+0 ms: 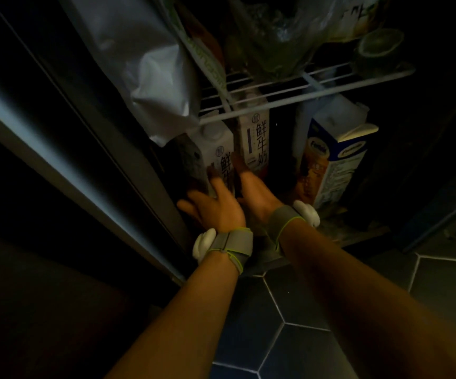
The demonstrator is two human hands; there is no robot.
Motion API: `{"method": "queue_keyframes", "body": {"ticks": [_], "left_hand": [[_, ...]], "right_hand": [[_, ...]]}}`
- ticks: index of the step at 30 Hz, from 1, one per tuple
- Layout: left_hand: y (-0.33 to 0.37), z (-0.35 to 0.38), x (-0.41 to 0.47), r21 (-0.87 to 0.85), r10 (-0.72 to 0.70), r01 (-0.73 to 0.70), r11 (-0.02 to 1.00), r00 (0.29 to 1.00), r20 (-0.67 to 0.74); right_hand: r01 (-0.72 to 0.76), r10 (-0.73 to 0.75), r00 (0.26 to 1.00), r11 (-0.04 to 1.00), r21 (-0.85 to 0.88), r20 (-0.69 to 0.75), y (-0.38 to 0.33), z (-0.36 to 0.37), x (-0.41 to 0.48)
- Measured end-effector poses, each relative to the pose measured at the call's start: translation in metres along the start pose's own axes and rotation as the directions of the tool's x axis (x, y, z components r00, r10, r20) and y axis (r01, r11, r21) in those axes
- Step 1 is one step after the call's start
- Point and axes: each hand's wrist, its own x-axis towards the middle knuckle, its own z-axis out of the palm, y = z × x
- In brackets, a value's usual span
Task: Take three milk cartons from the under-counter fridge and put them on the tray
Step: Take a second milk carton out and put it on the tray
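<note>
Two white milk cartons with dark characters stand side by side on the fridge floor: the left carton [218, 151] and the right carton [256, 138], set a little further back. My left hand [213, 206] lies at the foot of the left carton with its fingers spread, touching its front and left side. My right hand [251, 187] reaches between the two cartons, its fingers against the base of the right one. I cannot tell whether either hand has a firm hold. No tray is in view.
A blue and white carton [338, 160] stands to the right in the fridge. A wire shelf [289, 88] above holds plastic bags and a lime half [380, 45]. The open fridge door [57, 127] is on the left. Dark hexagonal floor tiles [303, 324] lie below.
</note>
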Motion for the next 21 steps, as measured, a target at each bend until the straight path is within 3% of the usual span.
{"method": "queue_keyframes", "body": {"ticks": [3, 9, 15, 21], "left_hand": [[-0.006, 0.002, 0.002, -0.032, 0.017, -0.017, 0.999, 1.0, 0.01], [-0.017, 0.001, -0.004, -0.118, 0.019, -0.011, 0.993, 0.997, 0.072], [-0.025, -0.004, -0.008, 0.036, 0.147, -0.157, 0.987, 0.968, 0.204], [-0.021, -0.006, -0.014, -0.141, 0.06, -0.005, 0.99, 0.92, 0.387]], "right_hand": [[0.037, -0.044, 0.997, 0.991, -0.126, -0.056, 0.002, -0.002, -0.004], [0.074, -0.095, 0.991, 0.977, -0.201, -0.095, 0.012, -0.022, -0.007], [0.058, -0.07, 0.997, 0.968, -0.246, -0.041, 0.015, -0.037, -0.012], [0.034, -0.045, 0.998, 0.976, -0.216, -0.048, 0.014, -0.034, -0.022]]}}
